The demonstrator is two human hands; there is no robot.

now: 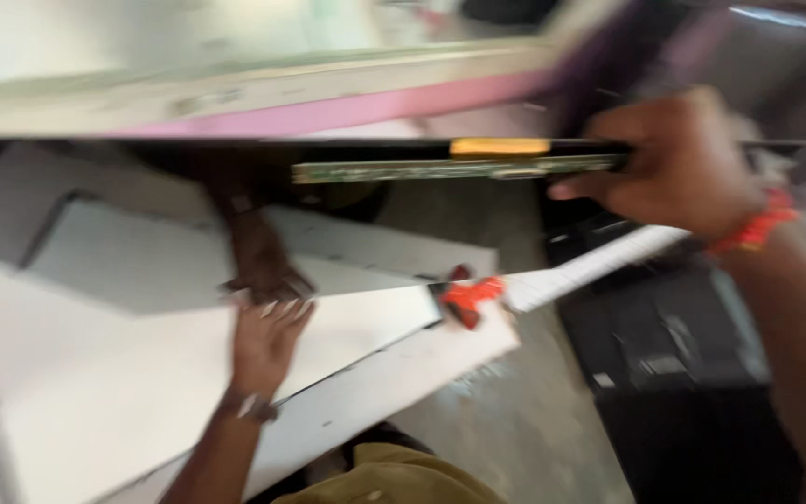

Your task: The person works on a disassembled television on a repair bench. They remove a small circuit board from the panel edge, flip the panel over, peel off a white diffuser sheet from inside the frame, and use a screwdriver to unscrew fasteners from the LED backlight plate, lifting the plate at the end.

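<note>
Holding thin panel (142, 271) edge-up across view. My left hand (268, 341) under its lower edge, near centre. My right hand (673, 168) on panel's top edge at right end, beside narrow circuit strip (459, 170) running along that edge. Flat sheets (366, 392) on floor (515, 420) beneath panel. Small tool (468, 299) at sheets' right corner. Boxy unit (683, 373) on floor, right of sheets.

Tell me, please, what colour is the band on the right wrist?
The band is red-orange, seen in the head view.

Motion blur smears everything (right forearm (795, 355) cut off).
</note>
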